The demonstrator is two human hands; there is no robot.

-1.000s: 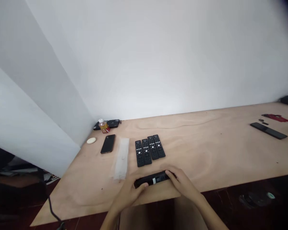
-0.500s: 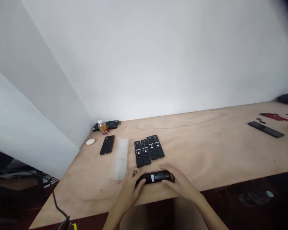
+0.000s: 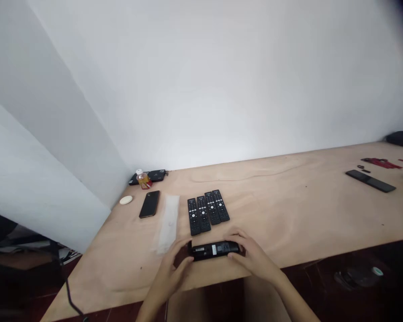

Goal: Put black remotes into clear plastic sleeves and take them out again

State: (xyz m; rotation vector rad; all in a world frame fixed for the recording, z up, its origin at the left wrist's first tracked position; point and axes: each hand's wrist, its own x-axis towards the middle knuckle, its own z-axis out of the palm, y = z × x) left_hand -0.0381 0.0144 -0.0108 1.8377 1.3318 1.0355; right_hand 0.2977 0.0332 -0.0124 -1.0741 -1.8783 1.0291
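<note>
A black remote control (image 3: 215,249) lies crosswise near the table's front edge, its back facing up. A white label shows at its middle, and a recess like a battery compartment shows toward its left end. My right hand (image 3: 245,252) grips the right end between thumb and fingers. At the left end, my left hand (image 3: 176,261) has its thumb and fingers closed around a dark part; whether this is a loose cover or the remote's own end, I cannot tell. Just beyond, several black remotes (image 3: 208,212) lie button side up in a row.
To the left of the row are a translucent plastic sleeve (image 3: 169,223), a dark phone (image 3: 149,204), a pale round disc (image 3: 126,200) and a small bottle (image 3: 143,180) beside black boxes. At far right lie a long black device (image 3: 370,180) and red items (image 3: 381,163). A wall stands behind the table.
My left hand has shifted a little left, and the recess in the remote's back now shows. My right hand keeps its grip at the right end.
</note>
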